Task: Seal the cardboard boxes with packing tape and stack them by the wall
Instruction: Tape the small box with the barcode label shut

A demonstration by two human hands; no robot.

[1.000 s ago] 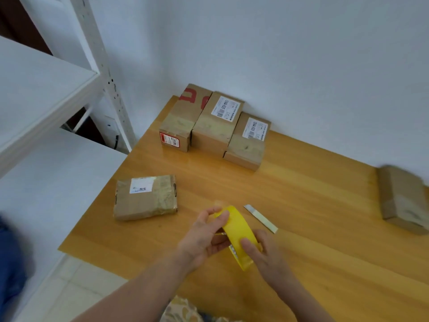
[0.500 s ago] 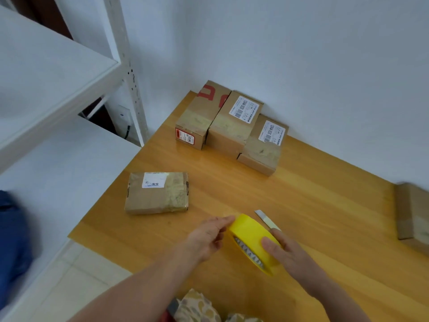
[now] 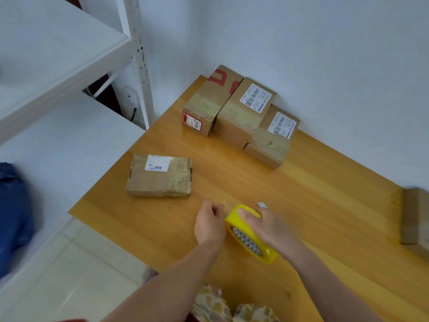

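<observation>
Boxes: five. A row of three boxes [image 3: 242, 112] touches the wall [image 3: 301, 43], a flat box [image 3: 160, 176] lies alone, and a cut-off box [image 3: 415, 217] sits at the right edge.
Tape roll [image 3: 251, 242]: one, yellow, at the table's [image 3: 325, 205] near side.
Right hand [image 3: 274, 228]: curled over the roll's top.
Left hand [image 3: 209, 224]: fingers curled beside the roll, perhaps pinching the tape end; blurred.
Change: the left fingers were straighter half a second ago.

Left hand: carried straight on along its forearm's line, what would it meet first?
From the left hand, the line misses the yellow tape roll and the flat taped parcel, crosses bare wooden table, and probably reaches the nearest brown cardboard box by the wall; depth is unclear.
</observation>
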